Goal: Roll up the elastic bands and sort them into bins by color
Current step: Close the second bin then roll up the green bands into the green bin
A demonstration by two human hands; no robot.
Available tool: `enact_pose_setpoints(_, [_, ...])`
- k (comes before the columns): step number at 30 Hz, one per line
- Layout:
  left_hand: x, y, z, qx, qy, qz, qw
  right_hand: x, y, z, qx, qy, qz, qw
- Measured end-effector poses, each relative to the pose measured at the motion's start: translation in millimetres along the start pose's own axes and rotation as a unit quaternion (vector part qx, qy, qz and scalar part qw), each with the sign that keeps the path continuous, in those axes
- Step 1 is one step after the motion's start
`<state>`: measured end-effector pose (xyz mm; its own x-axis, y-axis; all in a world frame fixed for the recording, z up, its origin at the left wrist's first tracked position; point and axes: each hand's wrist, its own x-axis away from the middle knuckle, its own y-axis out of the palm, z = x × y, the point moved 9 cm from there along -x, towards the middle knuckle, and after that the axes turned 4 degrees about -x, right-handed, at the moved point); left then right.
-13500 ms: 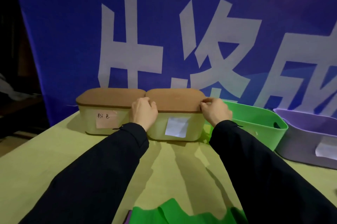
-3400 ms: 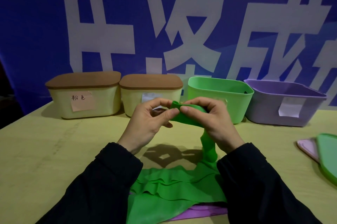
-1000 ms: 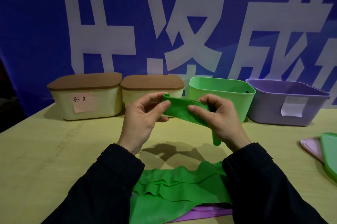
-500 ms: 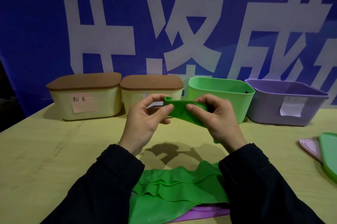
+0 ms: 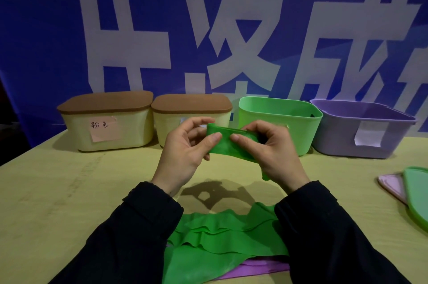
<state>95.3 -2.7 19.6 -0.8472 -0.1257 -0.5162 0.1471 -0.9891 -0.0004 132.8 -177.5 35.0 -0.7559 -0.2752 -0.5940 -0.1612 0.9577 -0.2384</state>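
A green elastic band [image 5: 228, 146], partly rolled, is held up above the table between both hands. My left hand [image 5: 185, 151] pinches its left end with thumb and fingers. My right hand [image 5: 272, 151] pinches its right part, and a short tail hangs below that hand. A heap of green bands [image 5: 222, 239] lies on the table near me, over a purple band [image 5: 254, 269]. Behind the hands stand an open green bin [image 5: 301, 119] and an open purple bin [image 5: 363, 128].
Two cream boxes with brown lids stand at the back left: one with a pink note [image 5: 106, 121], the other [image 5: 192, 110] just behind my left hand. A pink lid [image 5: 391, 185] and a green lid [image 5: 416, 193] lie at the right table edge. A blue banner hangs behind.
The tail under my right hand has grown shorter as the band is wound up between my fingers. My hands have stayed at about the same spot above the table.
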Motion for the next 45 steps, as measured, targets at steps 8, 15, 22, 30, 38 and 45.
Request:
enact_pose_setpoints(8, [-2,-11,-4,-0.027,-0.004,0.033,0.999,-1,-5,0,0.020,0.007,0.008,1.000])
enact_pose_setpoints(15, [1,9,-4,0.011,-0.012,-0.037,0.999,-2,-7,1,-0.025,0.015,0.023,0.999])
enact_pose_setpoints(22, [-1,1,-3,-0.015,-0.004,-0.020,1.000,-1,-2,0,-0.015,0.007,0.006,1.000])
enact_pose_setpoints(30, [2,8,-2,0.017,0.000,-0.044,0.999,-2,-10,-2,-0.002,0.000,0.033,0.999])
enact_pose_setpoints(38, [1,2,-2,0.011,-0.008,-0.023,1.000,0,1,-5,-0.035,0.024,-0.047,0.998])
enact_pose_setpoints(45, [2,6,-1,0.030,0.001,-0.034,0.999,0,-2,-3,0.018,0.016,-0.035,0.999])
